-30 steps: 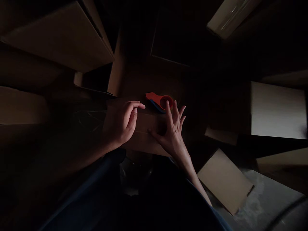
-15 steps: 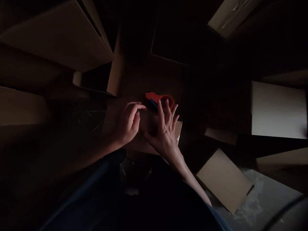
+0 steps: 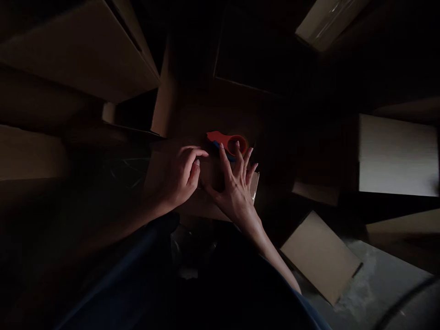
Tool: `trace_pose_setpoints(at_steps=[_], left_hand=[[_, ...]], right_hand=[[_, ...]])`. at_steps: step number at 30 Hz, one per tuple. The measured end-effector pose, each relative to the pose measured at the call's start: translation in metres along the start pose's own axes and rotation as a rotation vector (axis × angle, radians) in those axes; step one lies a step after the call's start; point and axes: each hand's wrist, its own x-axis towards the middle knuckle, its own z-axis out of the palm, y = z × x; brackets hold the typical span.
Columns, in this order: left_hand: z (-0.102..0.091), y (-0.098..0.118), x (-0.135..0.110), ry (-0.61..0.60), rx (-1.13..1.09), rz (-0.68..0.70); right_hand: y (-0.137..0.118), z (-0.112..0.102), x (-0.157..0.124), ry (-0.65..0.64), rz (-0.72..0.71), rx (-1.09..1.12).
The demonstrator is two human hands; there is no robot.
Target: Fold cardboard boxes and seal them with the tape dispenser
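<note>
A cardboard box (image 3: 202, 208) lies before me, with shiny tape at its right end. My left hand (image 3: 182, 176) is over its left part, index finger stretched out, thumb apart from it and the other fingers partly hidden; nothing shows in its grasp. Spread fingers mark my right hand (image 3: 237, 188) as open over the box's right part. Just beyond the box sits a red-orange piece (image 3: 220, 136) with a round ring at its right end and blue showing beneath it. The right fingertips overlap the ring in view; whether they touch it I cannot tell.
Large cardboard boxes (image 3: 79, 55) stand at the left. On the right are a pale box (image 3: 398, 156) and a smaller tilted carton (image 3: 321, 256) above a grey surface (image 3: 381, 275). A taped box (image 3: 330, 23) is at the top right. Much is dark.
My right hand's fingers have shifted slightly left, the index finger most, and more of the ring and the blue part shows. My left hand has hardly moved.
</note>
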Motion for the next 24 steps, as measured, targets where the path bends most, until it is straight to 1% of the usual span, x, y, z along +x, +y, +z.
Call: trace_pose_setpoints(at_steps=[4, 9, 11, 13, 18, 21, 24], left_hand=[[0.000, -0.001, -0.001, 0.002, -0.015, 0.013], [-0.001, 0.000, -0.001, -0.001, -0.030, 0.013], [-0.001, 0.000, 0.000, -0.003, -0.028, 0.017], [-0.001, 0.001, 0.000, -0.003, -0.027, 0.014], [0.000, 0.000, 0.000, -0.007, -0.031, 0.008], [0.000, 0.001, 0.000, -0.010, -0.026, 0.010], [-0.001, 0.002, 0.000, -0.017, -0.018, 0.007]], right_hand=[[0.007, -0.010, -0.002, -0.012, -0.008, 0.033], [0.023, -0.024, -0.012, 0.038, 0.059, 0.013], [0.022, -0.023, -0.015, 0.051, 0.067, -0.005], [0.016, -0.019, -0.016, 0.053, 0.046, -0.010], [0.001, -0.009, -0.011, 0.040, 0.028, 0.039], [0.005, -0.012, -0.010, 0.060, 0.029, 0.045], [0.020, -0.020, -0.013, 0.050, 0.058, 0.049]])
